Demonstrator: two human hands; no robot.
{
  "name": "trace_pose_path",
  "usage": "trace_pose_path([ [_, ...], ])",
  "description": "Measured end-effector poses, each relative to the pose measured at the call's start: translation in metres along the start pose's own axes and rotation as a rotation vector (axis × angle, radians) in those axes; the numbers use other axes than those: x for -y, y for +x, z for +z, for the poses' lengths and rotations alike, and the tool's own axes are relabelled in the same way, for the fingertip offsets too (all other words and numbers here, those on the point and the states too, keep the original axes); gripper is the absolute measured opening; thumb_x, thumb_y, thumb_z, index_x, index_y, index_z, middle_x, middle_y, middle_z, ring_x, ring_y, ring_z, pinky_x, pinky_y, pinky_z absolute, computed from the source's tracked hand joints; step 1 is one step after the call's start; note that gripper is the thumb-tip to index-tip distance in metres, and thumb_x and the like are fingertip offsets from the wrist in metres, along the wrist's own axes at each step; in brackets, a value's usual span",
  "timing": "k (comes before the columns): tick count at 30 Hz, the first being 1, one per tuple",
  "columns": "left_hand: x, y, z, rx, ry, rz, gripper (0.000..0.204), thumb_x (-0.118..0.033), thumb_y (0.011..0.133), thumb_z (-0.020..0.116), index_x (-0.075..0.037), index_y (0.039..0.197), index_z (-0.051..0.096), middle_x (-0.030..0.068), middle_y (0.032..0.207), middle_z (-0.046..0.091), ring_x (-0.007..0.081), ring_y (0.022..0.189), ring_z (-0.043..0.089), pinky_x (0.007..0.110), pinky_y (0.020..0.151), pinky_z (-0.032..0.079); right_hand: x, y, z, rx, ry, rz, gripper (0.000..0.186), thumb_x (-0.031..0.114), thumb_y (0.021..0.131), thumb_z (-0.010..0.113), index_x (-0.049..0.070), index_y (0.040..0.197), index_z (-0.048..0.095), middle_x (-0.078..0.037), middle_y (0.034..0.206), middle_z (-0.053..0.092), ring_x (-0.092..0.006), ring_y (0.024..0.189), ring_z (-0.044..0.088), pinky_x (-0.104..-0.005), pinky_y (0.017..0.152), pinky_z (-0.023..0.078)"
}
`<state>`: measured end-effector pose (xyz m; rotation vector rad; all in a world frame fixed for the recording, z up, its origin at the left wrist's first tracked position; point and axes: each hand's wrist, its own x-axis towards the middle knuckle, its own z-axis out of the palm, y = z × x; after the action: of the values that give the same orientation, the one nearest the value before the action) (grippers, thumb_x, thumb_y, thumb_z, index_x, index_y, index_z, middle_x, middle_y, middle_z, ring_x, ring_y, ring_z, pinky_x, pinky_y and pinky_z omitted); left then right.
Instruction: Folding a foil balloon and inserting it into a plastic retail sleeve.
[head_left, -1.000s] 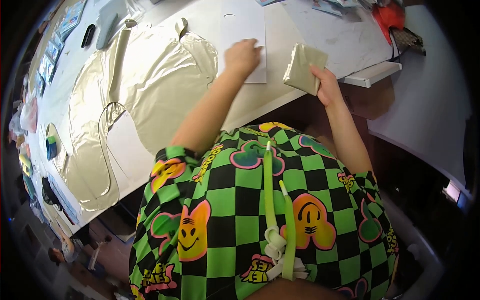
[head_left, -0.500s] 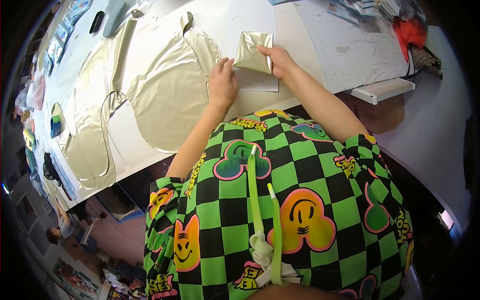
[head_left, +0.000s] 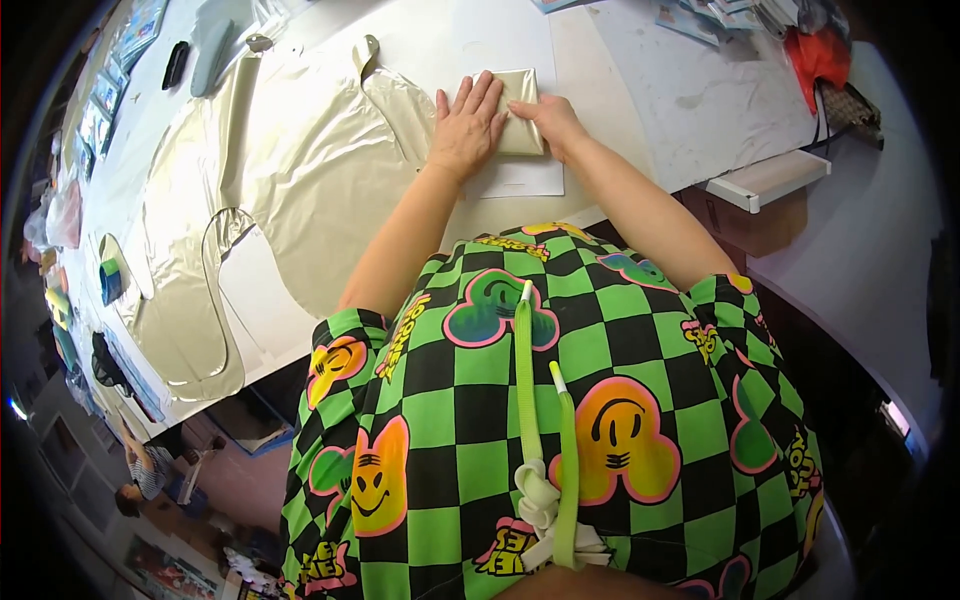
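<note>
A folded square of shiny champagne-gold film [head_left: 521, 138] lies on a white card [head_left: 515, 180] at the table's middle. My left hand [head_left: 468, 130] lies flat with fingers extended, pressing on the packet's left part. My right hand [head_left: 556, 126] grips the packet's right edge, thumb on top and fingers partly hidden. Large cut pieces of the same gold film [head_left: 305, 185] are spread out left of my hands, with a narrow curled strip [head_left: 366, 56] at their upper edge.
The white table [head_left: 700, 120] carries a dark long object [head_left: 175, 64], a pale blue-grey one [head_left: 210, 55], stacked packets [head_left: 120, 70] and a red bag [head_left: 815, 65]. A white box [head_left: 765, 175] juts from the front edge. A co-worker [head_left: 145, 470] is at the lower left.
The gold packet has moved left onto the white card and now lies there. My left hand has come onto it, fingers stretched; my right hand has moved left with it.
</note>
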<state>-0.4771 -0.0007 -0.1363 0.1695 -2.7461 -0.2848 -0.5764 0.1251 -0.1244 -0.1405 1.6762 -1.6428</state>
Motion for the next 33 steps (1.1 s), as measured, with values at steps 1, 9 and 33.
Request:
trace_pose_path([
  [1,0.002,-0.002,0.004,-0.018,-0.012,0.001,0.048,-0.034,0.091,0.042,-0.014,0.135,0.038,0.0042,0.143,0.033,0.0278,0.131,0.031,0.057,0.105,0.019,0.001,-0.001,-0.002,-0.009,-0.105,-0.029,0.031,0.016,0.078,0.065,-0.002,0.103,0.058,-0.014,0.089,0.065,-0.0246,0.080,0.064,-0.0364,0.069,0.052],
  [9,0.002,-0.008,0.005,0.062,0.060,-0.017,0.051,-0.036,0.090,0.043,-0.016,0.136,0.036,0.0031,0.145,0.029,0.0275,0.133,0.029,0.057,0.106,0.017,0.018,-0.015,0.002,-0.292,-1.023,-0.290,0.046,0.030,0.080,0.060,0.007,0.119,0.051,-0.013,0.113,0.057,-0.0319,0.101,0.056,-0.0420,0.083,0.045],
  [33,0.003,-0.113,-0.029,0.173,0.186,-0.169,0.090,-0.057,0.080,0.051,0.006,0.137,0.024,0.0218,0.144,0.022,0.0378,0.135,0.016,0.060,0.104,0.009,-0.047,-0.027,0.024,-0.008,-1.386,-0.944,0.071,0.046,0.084,0.053,0.009,0.139,0.028,-0.009,0.147,0.024,-0.0247,0.135,0.022,-0.0536,0.107,0.019],
])
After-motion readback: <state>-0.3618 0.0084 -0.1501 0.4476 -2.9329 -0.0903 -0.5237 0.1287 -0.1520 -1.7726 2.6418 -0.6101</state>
